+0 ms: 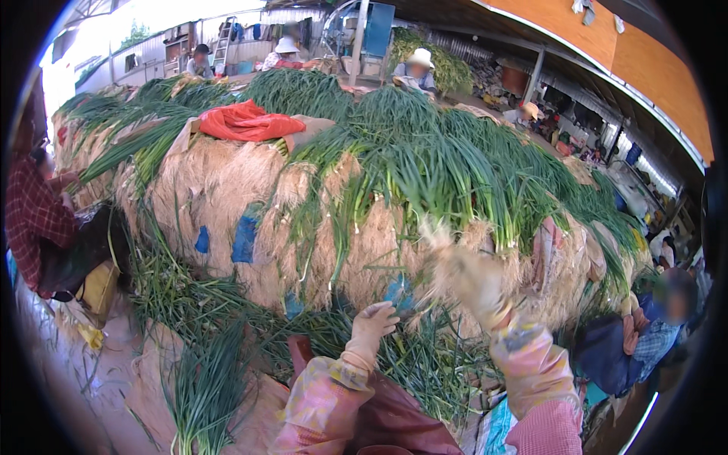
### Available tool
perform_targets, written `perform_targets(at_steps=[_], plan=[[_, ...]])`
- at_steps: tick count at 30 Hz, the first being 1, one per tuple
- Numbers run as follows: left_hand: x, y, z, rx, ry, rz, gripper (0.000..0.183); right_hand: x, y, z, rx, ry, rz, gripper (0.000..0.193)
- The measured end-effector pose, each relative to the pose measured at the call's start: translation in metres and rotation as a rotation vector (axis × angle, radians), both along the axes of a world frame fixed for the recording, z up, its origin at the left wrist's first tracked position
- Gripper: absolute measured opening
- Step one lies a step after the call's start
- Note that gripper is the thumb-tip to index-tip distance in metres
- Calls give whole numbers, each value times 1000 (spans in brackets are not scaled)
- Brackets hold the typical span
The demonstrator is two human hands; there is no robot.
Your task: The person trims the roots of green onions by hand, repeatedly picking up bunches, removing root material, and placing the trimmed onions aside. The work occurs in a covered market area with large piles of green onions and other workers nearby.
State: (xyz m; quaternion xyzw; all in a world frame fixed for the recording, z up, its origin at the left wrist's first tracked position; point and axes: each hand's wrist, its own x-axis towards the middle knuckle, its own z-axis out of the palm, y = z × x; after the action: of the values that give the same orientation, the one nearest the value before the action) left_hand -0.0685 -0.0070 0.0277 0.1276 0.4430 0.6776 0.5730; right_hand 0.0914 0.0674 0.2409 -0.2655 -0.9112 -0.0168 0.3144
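My left hand, in a pale glove, is raised in front of a large heap of spring onions. Its fingers are loosely bent and apart, and nothing shows in them. My right hand, also gloved, reaches to the front of the heap among the pale roots. Motion smears its fingers, so whether they grip anything cannot be made out. Blurred pale strands show just above it. Green leaves lie along the top of the heap, while root ends face me. Loose spring onions lie at the lower left.
A red cloth rests on the heap. At the left sits a person in a plaid shirt; another person sits at the right. Several people work behind the heap. Scattered green leaves cover the ground before me.
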Motion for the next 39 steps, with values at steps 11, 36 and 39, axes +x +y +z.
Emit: perform_targets(at_steps=[11,36,39], plan=[[49,-59,2,173,-152,-338,39,38,-111,-169,-168,-103,51,14],[69,-71,0,43,24,186,45,61,-121,-153,154,-48,205,26],[39,-70,-3,-105,-112,50,46,105,-146,-151,4,-16,50,27]])
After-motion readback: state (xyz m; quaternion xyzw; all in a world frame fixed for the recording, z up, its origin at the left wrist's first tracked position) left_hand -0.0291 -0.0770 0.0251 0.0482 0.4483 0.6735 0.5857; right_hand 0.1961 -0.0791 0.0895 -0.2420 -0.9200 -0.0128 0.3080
